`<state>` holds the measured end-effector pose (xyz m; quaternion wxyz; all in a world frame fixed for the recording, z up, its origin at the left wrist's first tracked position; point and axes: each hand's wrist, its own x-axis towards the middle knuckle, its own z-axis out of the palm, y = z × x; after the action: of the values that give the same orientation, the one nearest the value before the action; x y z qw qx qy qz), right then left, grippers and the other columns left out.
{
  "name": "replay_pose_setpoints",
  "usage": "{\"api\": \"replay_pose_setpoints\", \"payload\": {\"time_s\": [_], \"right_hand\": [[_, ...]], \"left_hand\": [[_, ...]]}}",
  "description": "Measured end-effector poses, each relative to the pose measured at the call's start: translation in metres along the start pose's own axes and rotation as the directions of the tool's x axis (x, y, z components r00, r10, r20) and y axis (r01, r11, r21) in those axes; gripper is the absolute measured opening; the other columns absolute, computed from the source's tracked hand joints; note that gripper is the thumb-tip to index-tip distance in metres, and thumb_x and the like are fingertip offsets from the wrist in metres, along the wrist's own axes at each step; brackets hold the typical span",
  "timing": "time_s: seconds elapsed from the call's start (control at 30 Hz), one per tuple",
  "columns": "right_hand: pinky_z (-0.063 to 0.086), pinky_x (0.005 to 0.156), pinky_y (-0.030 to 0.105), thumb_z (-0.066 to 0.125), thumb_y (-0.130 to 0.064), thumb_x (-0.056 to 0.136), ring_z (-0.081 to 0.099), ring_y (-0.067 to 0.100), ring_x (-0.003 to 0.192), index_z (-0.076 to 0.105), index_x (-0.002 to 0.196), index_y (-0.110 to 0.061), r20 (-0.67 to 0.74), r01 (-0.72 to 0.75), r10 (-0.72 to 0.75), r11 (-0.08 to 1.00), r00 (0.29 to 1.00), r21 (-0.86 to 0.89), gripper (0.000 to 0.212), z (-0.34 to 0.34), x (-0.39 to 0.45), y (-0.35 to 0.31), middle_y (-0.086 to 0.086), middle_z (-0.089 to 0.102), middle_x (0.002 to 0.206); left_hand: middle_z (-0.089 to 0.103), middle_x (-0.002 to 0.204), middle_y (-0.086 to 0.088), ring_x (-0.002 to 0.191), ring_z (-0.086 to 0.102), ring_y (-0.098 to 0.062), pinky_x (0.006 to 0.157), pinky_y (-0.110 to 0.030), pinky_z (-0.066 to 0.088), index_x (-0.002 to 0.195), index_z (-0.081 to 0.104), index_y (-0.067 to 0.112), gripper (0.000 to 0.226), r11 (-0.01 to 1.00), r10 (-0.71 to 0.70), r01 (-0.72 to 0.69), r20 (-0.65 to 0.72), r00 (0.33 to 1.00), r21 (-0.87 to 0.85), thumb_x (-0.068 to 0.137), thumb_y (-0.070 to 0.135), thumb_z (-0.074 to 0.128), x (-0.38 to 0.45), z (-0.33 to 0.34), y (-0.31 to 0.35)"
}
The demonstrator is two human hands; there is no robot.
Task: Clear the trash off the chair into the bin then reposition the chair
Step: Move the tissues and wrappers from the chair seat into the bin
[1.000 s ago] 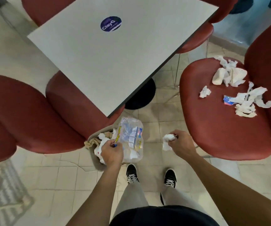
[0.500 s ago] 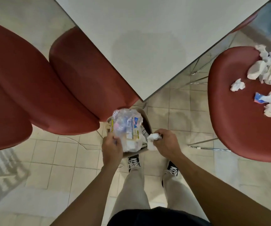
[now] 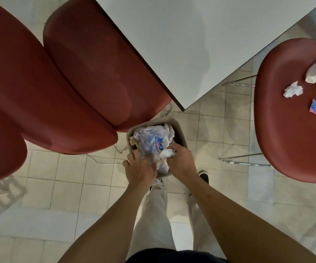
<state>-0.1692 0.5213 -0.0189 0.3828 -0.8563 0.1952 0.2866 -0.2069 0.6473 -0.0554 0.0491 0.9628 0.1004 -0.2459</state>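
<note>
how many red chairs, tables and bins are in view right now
red chairs: 3, two on the left and one on the right carrying paper trash
tables: 1
bins: 1, on the floor under both hands
total: 5

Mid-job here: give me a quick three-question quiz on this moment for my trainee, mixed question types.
1. True or false: the right hand grips a crumpled white tissue over the bin.
2. Multiple choice: the left hand is at the A) table edge, B) clear plastic bag in the bin, C) chair leg.
3. Fill in: crumpled paper lies on the seat of the red ____ on the right.

Key: 1 true; 2 B; 3 chair.
</note>
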Motion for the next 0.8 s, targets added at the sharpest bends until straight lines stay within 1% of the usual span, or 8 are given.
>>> {"api": "replay_pose_setpoints", "payload": {"time_s": [0.13,0.2,0.27,0.37,0.47,0.57,0.7,0.8], "right_hand": [[0.054,0.086,0.035,0.054,-0.001,0.081,0.063,0.029,0.100,0.061,0.123,-0.019,0.050,-0.015,0.019,0.997,0.999,-0.070,0.046,0.003,0.005,0.006,0.011,0.067,0.112],[0.054,0.087,0.036,0.057,0.000,0.081,0.061,0.028,0.104,0.052,0.134,-0.022,0.084,-0.002,0.010,0.996,0.996,-0.091,0.058,-0.003,0.003,0.011,0.011,0.063,0.121],[0.053,0.089,0.039,0.060,-0.001,0.080,0.060,0.028,0.108,0.043,0.141,-0.025,0.086,0.012,-0.006,0.997,0.996,-0.075,0.068,-0.012,0.001,0.014,0.009,0.060,0.126],[0.051,0.092,0.039,0.065,-0.004,0.078,0.057,0.029,0.113,0.035,0.145,-0.027,0.097,0.040,-0.033,0.997,0.995,-0.070,0.077,-0.028,-0.003,0.019,0.011,0.056,0.130],[0.051,0.091,0.034,0.067,-0.011,0.076,0.057,0.026,0.111,0.031,0.146,-0.031,0.118,0.086,-0.078,0.995,0.990,-0.060,0.082,-0.041,-0.006,0.020,0.008,0.056,0.127],[0.051,0.081,0.029,0.068,-0.009,0.074,0.059,0.025,0.104,0.032,0.145,-0.035,0.128,0.107,-0.101,0.993,0.987,-0.045,0.084,-0.057,-0.010,0.025,0.009,0.058,0.122],[0.050,0.091,0.032,0.068,-0.007,0.077,0.055,0.027,0.116,0.026,0.149,-0.031,0.147,0.139,-0.128,0.988,0.981,-0.071,0.087,-0.086,-0.016,0.034,0.011,0.052,0.133],[0.051,0.088,0.033,0.068,-0.010,0.078,0.057,0.027,0.111,0.025,0.148,-0.032,0.146,0.172,-0.158,0.981,0.977,-0.090,0.085,-0.115,-0.018,0.049,0.010,0.051,0.135]], "left_hand": [[0.048,0.125,-0.013,0.115,0.043,-0.030,0.093,-0.044,0.036,0.130,0.046,0.023,0.042,1.000,-0.005,0.007,0.080,0.997,-0.029,0.094,0.045,0.041,0.007,-0.005,0.000],[0.056,0.115,-0.009,0.108,0.049,-0.028,0.089,-0.041,0.037,0.117,0.062,0.029,0.031,0.993,-0.011,0.013,0.022,1.000,-0.118,0.094,0.038,0.044,0.006,-0.014,0.000],[0.061,0.107,-0.006,0.102,0.054,-0.025,0.086,-0.038,0.040,0.110,0.068,0.026,0.027,0.970,-0.021,0.004,-0.068,0.997,-0.242,0.092,0.035,0.050,0.003,-0.024,0.002],[0.064,0.099,-0.006,0.095,0.058,-0.026,0.082,-0.037,0.043,0.102,0.072,0.020,0.025,0.949,-0.016,-0.034,-0.156,0.988,-0.313,0.087,0.034,0.058,-0.006,-0.039,0.013],[0.066,0.095,-0.006,0.089,0.061,-0.028,0.077,-0.036,0.047,0.096,0.074,0.017,0.024,0.945,-0.023,-0.056,-0.238,0.971,-0.322,0.082,0.032,0.061,-0.012,-0.049,0.025],[0.065,0.103,-0.006,0.097,0.058,-0.027,0.084,-0.036,0.046,0.102,0.072,0.019,0.025,0.939,-0.036,-0.039,-0.209,0.977,-0.343,0.083,0.032,0.062,-0.022,-0.062,0.039],[0.063,0.108,-0.009,0.104,0.057,-0.029,0.090,-0.038,0.047,0.107,0.071,0.018,0.028,0.942,-0.014,-0.054,-0.200,0.980,-0.332,0.083,0.031,0.063,-0.034,-0.074,0.061],[0.063,0.110,-0.008,0.108,0.055,-0.028,0.091,-0.037,0.044,0.110,0.070,0.020,0.029,0.937,-0.011,-0.056,-0.189,0.982,-0.345,0.085,0.033,0.063,-0.044,-0.082,0.088]]}}
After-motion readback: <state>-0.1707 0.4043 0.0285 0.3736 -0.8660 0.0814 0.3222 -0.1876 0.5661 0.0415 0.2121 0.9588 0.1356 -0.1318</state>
